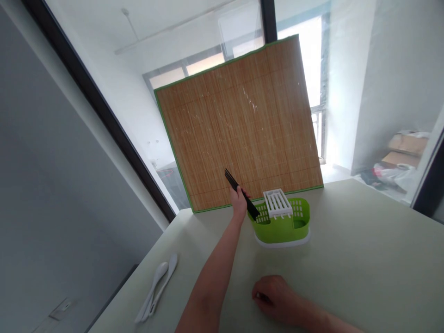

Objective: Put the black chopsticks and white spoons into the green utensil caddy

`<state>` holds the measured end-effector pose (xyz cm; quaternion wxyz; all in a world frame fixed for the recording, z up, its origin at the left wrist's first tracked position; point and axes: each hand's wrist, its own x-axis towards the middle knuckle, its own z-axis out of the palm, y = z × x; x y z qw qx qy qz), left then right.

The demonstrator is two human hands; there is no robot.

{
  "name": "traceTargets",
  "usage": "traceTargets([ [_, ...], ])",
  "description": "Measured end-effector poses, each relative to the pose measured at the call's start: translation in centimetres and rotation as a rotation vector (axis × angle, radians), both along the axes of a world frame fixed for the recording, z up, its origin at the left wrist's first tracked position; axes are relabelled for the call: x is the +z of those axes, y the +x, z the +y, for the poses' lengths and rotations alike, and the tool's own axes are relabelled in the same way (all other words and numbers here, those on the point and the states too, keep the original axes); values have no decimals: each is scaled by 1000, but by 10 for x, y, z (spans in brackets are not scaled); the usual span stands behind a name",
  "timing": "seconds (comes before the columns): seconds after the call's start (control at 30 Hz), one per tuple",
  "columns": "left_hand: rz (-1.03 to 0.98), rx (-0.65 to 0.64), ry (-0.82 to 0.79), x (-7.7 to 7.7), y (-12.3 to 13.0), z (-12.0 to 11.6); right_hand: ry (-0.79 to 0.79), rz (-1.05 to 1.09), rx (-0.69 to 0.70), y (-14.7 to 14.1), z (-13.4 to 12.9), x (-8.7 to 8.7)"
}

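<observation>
My left hand (pixel 238 200) is closed around a bundle of black chopsticks (pixel 251 207). They slant, with their lower right ends over the left section of a green plastic cutlery holder (pixel 279 232). This holder has lattice walls, a white base and a white slatted rack (pixel 277 203) with small hooks across its middle. Nearer to me, my right hand (pixel 272 297) rests on the table with its fingers curled into a loose fist. Nothing shows in it, though its inside is in dark shadow.
White spoons (pixel 160 277) lie together on the pale table (pixel 354 249) at the left. Behind the holder, a bamboo mat (pixel 239 125) with green edging leans against the glass. Beyond the glass, cardboard boxes and bags (pixel 398 157) sit at the right.
</observation>
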<state>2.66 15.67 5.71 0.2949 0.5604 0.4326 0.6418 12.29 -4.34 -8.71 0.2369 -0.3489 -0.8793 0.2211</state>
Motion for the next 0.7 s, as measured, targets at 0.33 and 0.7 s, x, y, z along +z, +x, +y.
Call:
traceTargets([
  [0.33,-154,14,164,37,-50,-79,21,-3,-46,2,2,-1],
  [0.7,-46,175,-66,-79,-84,-161,-16,-25,-15,1,-2,0],
])
